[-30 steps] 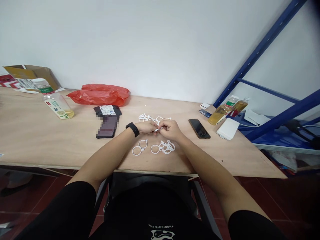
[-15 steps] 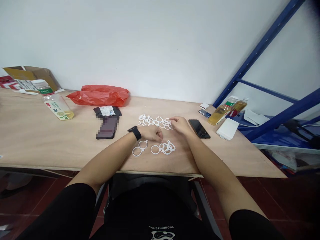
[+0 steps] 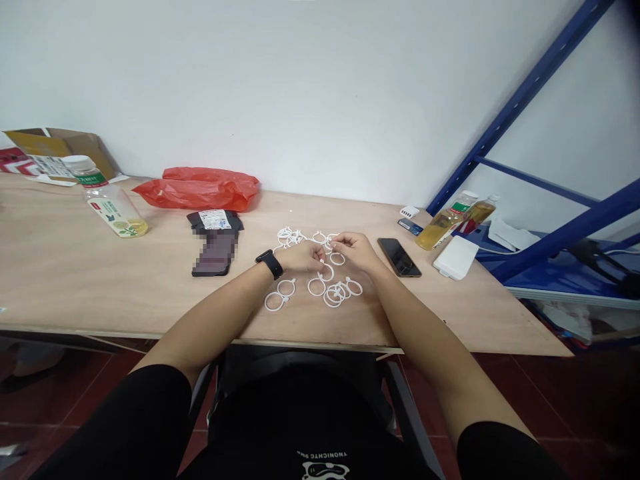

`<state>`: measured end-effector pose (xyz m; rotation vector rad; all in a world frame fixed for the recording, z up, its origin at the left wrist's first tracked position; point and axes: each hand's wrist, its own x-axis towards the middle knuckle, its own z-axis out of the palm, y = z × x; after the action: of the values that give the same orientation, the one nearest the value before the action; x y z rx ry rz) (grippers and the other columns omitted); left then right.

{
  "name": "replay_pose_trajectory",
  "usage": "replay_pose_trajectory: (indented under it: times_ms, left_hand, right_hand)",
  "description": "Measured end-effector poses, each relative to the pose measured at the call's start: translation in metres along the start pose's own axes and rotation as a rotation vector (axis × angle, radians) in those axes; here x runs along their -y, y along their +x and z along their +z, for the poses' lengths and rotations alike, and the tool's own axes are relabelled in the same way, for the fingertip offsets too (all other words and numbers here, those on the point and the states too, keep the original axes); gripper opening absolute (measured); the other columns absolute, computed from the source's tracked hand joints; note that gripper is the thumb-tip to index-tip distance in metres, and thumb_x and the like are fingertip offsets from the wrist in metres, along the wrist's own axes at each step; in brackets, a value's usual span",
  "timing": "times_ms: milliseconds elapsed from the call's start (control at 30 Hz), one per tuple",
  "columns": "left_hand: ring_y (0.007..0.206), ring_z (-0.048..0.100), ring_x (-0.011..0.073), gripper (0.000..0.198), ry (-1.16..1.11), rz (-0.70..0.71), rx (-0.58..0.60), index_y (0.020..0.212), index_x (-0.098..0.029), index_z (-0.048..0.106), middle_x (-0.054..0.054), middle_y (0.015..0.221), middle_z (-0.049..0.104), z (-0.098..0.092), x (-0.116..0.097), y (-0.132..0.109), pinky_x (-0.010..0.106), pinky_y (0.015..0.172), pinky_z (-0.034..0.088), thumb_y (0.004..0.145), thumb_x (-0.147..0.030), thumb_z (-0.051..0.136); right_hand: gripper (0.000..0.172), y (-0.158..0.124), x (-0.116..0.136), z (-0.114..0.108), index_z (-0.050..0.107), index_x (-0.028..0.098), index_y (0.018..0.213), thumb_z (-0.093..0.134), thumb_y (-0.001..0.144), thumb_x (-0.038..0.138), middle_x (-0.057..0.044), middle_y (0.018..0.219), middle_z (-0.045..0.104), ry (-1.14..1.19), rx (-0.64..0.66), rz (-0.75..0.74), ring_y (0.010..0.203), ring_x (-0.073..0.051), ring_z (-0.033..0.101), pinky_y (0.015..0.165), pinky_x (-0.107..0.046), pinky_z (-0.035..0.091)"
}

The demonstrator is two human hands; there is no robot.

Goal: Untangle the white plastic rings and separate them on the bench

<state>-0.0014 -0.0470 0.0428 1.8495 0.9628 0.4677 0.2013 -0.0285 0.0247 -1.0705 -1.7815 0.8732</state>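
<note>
White rings (image 3: 337,291) lie just on the near side of the fingers, overlapping in a loose cluster, and a strand leads up from them to the left hand (image 3: 299,255). Its fingers are curled tightly inward and seem to pinch the tab of the upper ring (image 3: 333,272), probably because the tab gives a firmer hold than the thin band. The right hand (image 3: 360,252) has thumb and forefinger drawn close together over the far rings (image 3: 296,237), which spread out beyond both hands; whether those fingers grip one, I cannot tell. A separate pair (image 3: 285,299) lies nearer the body than the left fingers, well apart from the cluster. Both groups probably sit this close so that neither hand has to stretch.

Larger things stand aside on the worktop (image 3: 170,280), likely to keep room around the fingers. Far left of them, a bottle (image 3: 113,203) leans with a little yellow liquid at its bottom; right of them, past the phone (image 3: 399,257), another bottle (image 3: 440,230) holds more. Beyond the left fingers lies a crumpled red bag (image 3: 200,190), its contents hidden.
</note>
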Motion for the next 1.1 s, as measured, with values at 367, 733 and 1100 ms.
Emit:
replay_pose_trajectory:
  times_ms: [367,733,1100]
  left_hand:
    - [0.052,0.046,0.0069,0.019,-0.091,0.017,-0.313,0.071,-0.012,0.062,-0.003,0.058,0.056,-0.001,0.008,0.008,0.020,0.050,0.033,0.066,-0.027,0.072]
    - [0.054,0.050,0.0095,0.020,0.236,0.140,-0.408,0.065,-0.013,0.065,0.000,0.059,0.062,0.003,0.002,0.003,0.022,0.052,0.034,0.072,-0.032,0.066]
    - [0.059,0.055,0.0115,0.012,0.394,0.142,-0.513,0.065,-0.015,0.065,0.000,0.062,0.065,0.010,-0.005,0.002,0.023,0.056,0.035,0.072,-0.025,0.064]
  right_hand:
    - [0.037,-0.009,0.013,0.014,0.071,0.015,0.093,0.081,0.065,0.037,-0.002,0.071,0.069,0.238,0.147,0.084,0.053,-0.009,0.054,0.046,-0.021,0.038]
    - [0.017,-0.006,0.008,0.019,0.068,0.015,0.079,0.066,0.065,0.025,0.000,0.064,0.063,0.100,0.049,0.012,0.052,-0.009,0.050,0.047,-0.021,0.035]
    - [0.009,-0.003,0.019,0.029,0.059,0.018,0.067,0.053,0.061,0.020,0.002,0.058,0.056,0.012,-0.076,-0.002,0.052,-0.010,0.047,0.050,-0.022,0.036]
